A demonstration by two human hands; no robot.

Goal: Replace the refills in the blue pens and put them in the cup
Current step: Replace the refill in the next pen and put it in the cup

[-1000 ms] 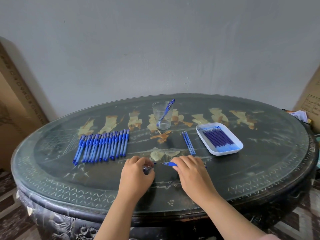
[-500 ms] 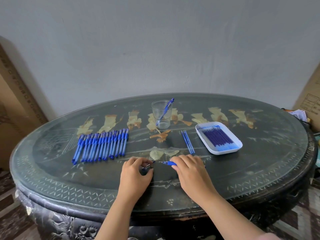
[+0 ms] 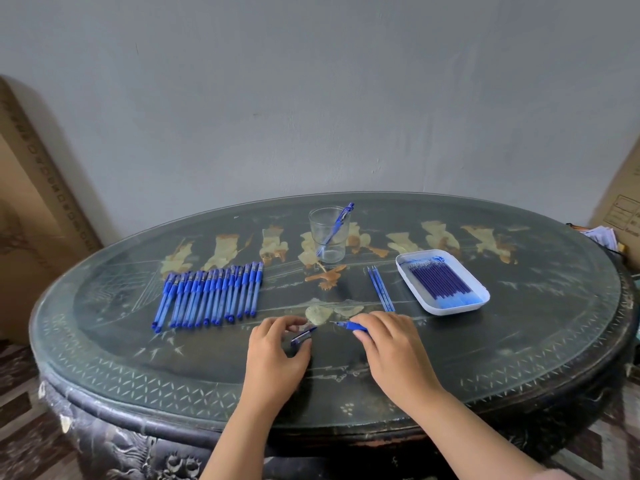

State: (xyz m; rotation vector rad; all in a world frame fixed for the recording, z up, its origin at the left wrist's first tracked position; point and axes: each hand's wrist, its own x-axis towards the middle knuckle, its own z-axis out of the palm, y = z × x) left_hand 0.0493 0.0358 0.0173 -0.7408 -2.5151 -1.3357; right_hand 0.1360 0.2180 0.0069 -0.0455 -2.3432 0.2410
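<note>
My left hand (image 3: pixel 277 355) pinches a blue pen cap (image 3: pixel 303 336) just above the table's near side. Close to its right, my right hand (image 3: pixel 391 351) grips an uncapped blue pen (image 3: pixel 351 326) with its tip pointing left at the cap; a small gap separates the two parts. A row of several capped blue pens (image 3: pixel 211 296) lies at the left. A clear cup (image 3: pixel 329 235) at the back holds one blue pen (image 3: pixel 337 223). Three loose refills (image 3: pixel 380 289) lie beside a white tray (image 3: pixel 485 296) holding several refills (image 3: pixel 440 280).
The round dark table (image 3: pixel 519 341) has a glass top with pale inlaid figures. Cardboard boxes lean on the wall at the far left (image 3: pixel 31 216) and far right (image 3: pixel 620 202). Papers (image 3: pixel 601 235) lie past the table's right edge.
My left hand has drawn the cap away to the left, so a gap has opened between it and the pen tip. The camera has shifted slightly.
</note>
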